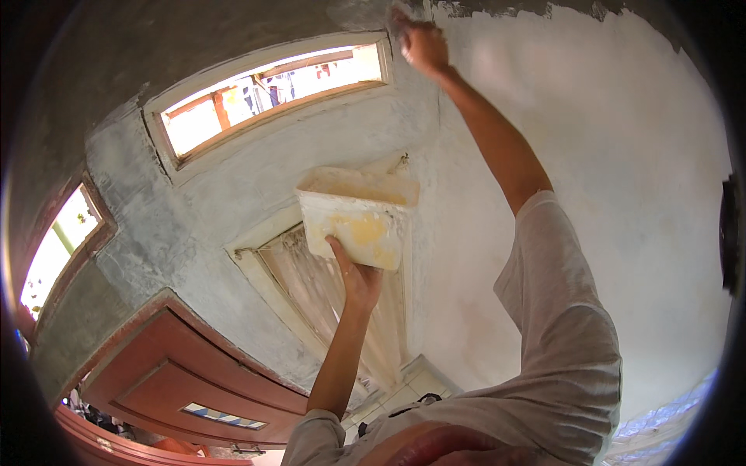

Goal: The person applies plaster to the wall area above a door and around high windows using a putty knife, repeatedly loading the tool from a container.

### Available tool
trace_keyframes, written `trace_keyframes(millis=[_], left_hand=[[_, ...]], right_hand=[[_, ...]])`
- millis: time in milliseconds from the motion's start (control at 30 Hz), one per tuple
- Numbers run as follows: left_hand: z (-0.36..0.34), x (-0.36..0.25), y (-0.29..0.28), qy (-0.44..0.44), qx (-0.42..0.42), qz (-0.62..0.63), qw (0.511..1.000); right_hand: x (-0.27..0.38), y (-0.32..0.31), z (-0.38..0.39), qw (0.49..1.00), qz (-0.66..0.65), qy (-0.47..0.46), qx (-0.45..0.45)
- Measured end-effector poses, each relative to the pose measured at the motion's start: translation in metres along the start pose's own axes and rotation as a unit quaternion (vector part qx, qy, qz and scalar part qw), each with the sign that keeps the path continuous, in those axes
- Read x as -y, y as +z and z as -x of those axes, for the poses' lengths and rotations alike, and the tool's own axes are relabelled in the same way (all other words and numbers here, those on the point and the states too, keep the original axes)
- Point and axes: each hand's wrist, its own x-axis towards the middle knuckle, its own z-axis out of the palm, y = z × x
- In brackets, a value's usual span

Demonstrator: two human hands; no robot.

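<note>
A pale rectangular plastic tub [342,221], smeared with yellow and white, is held up in front of me. From below, my left hand [359,281] grips it, thumb on the near side. What lies inside the tub is mostly hidden by its wall. High overhead, my right hand [425,50] is closed and raised to the wall corner above the window. Something dark and blurred juts from its fingers against the wall; its kind is too smeared to tell. The wall [559,132] beside that arm has a whitish coat ending in a ragged edge under dark grey plaster.
A long narrow window [272,93] sits high on the facing wall, with a smaller one [62,245] to the left. Below are a reddish-brown door [210,380] and a curtained frame [311,279] behind the tub. A dark object [729,233] is at the right edge.
</note>
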Motion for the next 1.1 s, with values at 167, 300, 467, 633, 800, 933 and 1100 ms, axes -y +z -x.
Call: trace_keyframes(millis=[167,300,467,633,800,933,1100], left_hand=[[0.000,-0.004,-0.004,-0.010,-0.007,-0.011,1.000],[-0.002,-0.011,0.000,0.009,-0.020,-0.018,1.000],[0.004,-0.015,0.004,0.003,-0.026,0.000,1.000],[0.008,-0.008,0.013,0.006,-0.030,0.006,1.000],[0.019,-0.015,-0.002,0.020,-0.049,-0.072,0.996],[0.031,-0.004,-0.015,0.027,-0.044,-0.078,0.996],[0.065,0.039,-0.075,-0.018,-0.103,-0.053,0.993]], right_hand=[[0.068,-0.021,0.097,0.987,-0.013,-0.156,-0.022],[0.075,-0.055,0.054,0.989,-0.086,-0.104,-0.054],[0.063,-0.070,-0.069,0.991,-0.108,0.019,-0.072],[0.121,-0.013,-0.038,0.950,0.054,-0.227,-0.207],[0.177,-0.088,0.052,0.963,-0.169,-0.190,-0.086],[0.166,-0.153,0.124,0.940,-0.339,0.032,-0.007],[0.163,-0.241,0.219,0.690,-0.558,0.440,0.134]])
